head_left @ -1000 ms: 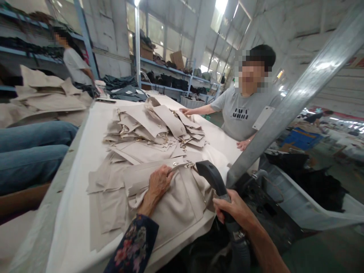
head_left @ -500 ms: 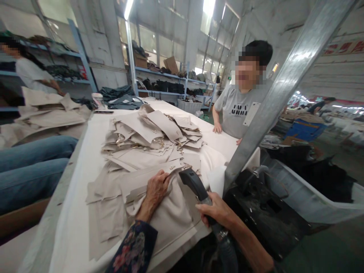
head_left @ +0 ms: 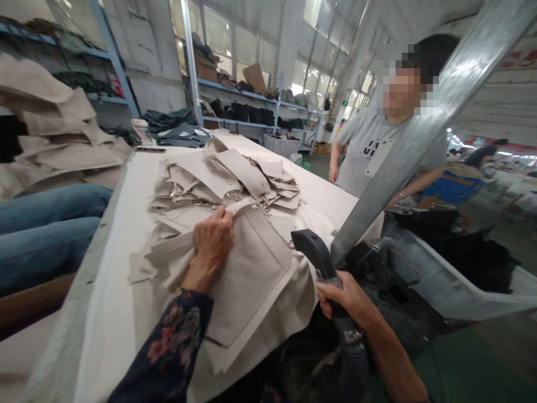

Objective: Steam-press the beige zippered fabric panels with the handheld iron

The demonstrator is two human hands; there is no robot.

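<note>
My left hand [head_left: 213,238] is closed on the upper edge of a beige fabric piece [head_left: 247,274], which is partly raised and turned over on the stack. In my right hand [head_left: 348,296] is a black vacuum hose nozzle [head_left: 312,246], its curved head just right of the fabric and apart from my left hand. A corrugated hose [head_left: 352,358] runs down from its handle. Beyond my left hand lies a heap of beige fabric pieces [head_left: 205,173] with small metal fittings and loose threads along their edges.
A slanted metal post [head_left: 390,168] rises beside the white-covered table [head_left: 107,268]. To its right are a black machine [head_left: 394,302] and a pale bin [head_left: 465,296] of dark cloth. A person in a grey shirt [head_left: 361,145] stands across the table. Someone's jeans [head_left: 50,246] show at left.
My left hand has moved up and left, pulling the fabric piece over. The nozzle has moved right, off the fabric, with my right hand. The person opposite has shifted right.
</note>
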